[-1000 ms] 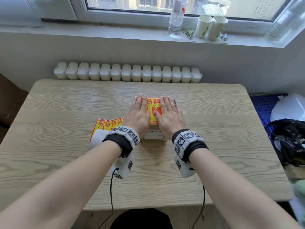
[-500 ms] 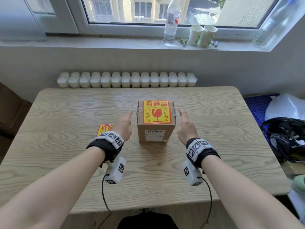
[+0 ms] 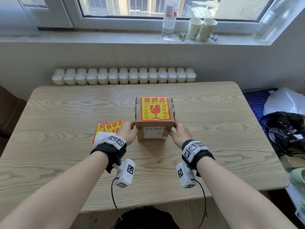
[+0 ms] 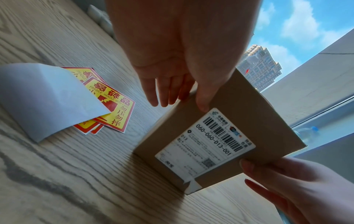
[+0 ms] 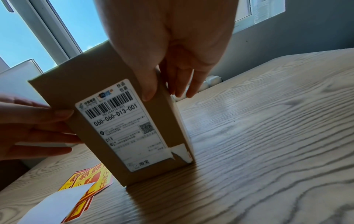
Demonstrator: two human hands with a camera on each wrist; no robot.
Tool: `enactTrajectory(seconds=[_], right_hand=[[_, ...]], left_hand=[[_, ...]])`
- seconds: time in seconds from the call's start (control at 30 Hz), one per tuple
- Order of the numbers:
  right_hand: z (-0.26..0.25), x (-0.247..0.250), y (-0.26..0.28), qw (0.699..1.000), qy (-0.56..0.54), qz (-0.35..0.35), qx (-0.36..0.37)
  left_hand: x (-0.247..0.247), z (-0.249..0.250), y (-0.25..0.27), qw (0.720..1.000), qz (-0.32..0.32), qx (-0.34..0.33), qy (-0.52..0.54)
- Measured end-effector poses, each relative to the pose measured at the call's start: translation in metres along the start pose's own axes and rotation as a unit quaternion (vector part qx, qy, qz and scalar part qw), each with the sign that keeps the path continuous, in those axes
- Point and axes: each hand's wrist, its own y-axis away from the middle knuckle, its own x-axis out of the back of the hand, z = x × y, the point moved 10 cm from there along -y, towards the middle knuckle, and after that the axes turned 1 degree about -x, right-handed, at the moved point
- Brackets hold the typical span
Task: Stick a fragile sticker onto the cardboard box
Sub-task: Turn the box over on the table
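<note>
A small cardboard box stands in the middle of the wooden table. A yellow-and-red fragile sticker lies flat on its top. A white shipping label faces me on the front. My left hand holds the near left corner, thumb on the front face and fingers down the left side. My right hand holds the near right corner the same way, thumb by the label. The box rests on the table.
Spare fragile stickers and a curled white backing sheet lie on the table left of the box. A white ribbed radiator runs behind the table. A bottle and paper cups stand on the sill. A black bag sits at right.
Both palms lay flat on the sticker on the box top. They lifted off to either side and now hold the box at its near corners.
</note>
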Motion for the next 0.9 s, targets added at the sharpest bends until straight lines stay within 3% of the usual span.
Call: enactTrajectory(seconds=[0.27, 0.7, 0.9], right_hand=[[-0.02, 0.005, 0.001, 1.0, -0.017, 0.012, 0.017], [-0.027, 0.001, -0.001, 0.996, -0.084, 0.02, -0.004], [-0.028, 0.0, -0.006, 0.991, -0.132, 0.011, -0.014]], left_hand=[[0.019, 0.014, 0.003, 0.997, 0.021, 0.0, 0.071], [0.028, 0.001, 0.008, 0.994, 0.06, 0.019, 0.09], [0.032, -0.001, 0.007, 0.982, 0.117, 0.034, 0.141]])
